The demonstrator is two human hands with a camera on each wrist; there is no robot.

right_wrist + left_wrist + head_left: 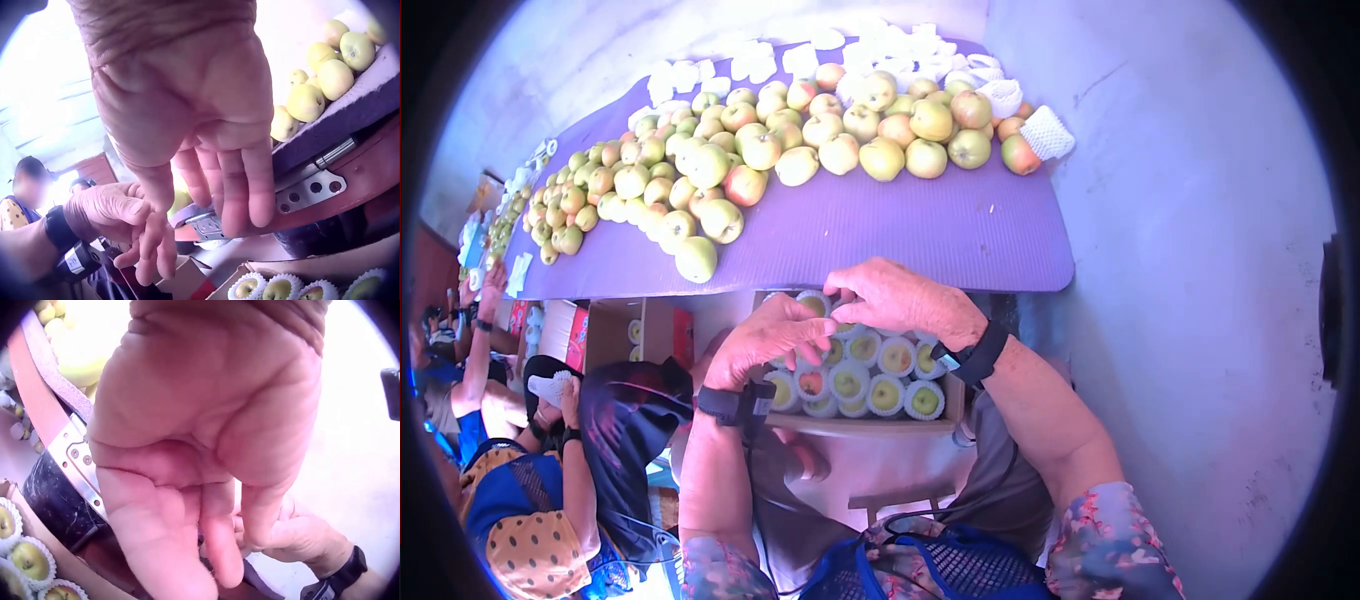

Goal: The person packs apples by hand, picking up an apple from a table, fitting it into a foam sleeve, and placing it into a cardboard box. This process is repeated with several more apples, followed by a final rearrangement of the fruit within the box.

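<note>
My left hand (770,338) and right hand (908,300) meet at the near edge of the purple-covered table, above a carton (880,426) of apples in white foam nets (848,381). In the left wrist view the left palm (206,419) faces the camera with its fingers loosely extended, and the right hand (300,536) is close by the thumb. The right wrist view has the right hand (187,119) with fingers hanging relaxed, its thumb overlapping the left hand (115,215). Whether the thumbs touch is unclear. Nothing shows in either hand.
Loose apples (760,148) are heaped along the purple mat (880,230), with white foam nets (900,48) behind them. A wall (1190,250) rises at the right. Another person (530,500) sits at the left holding a foam net (550,387), beside an open carton (615,335).
</note>
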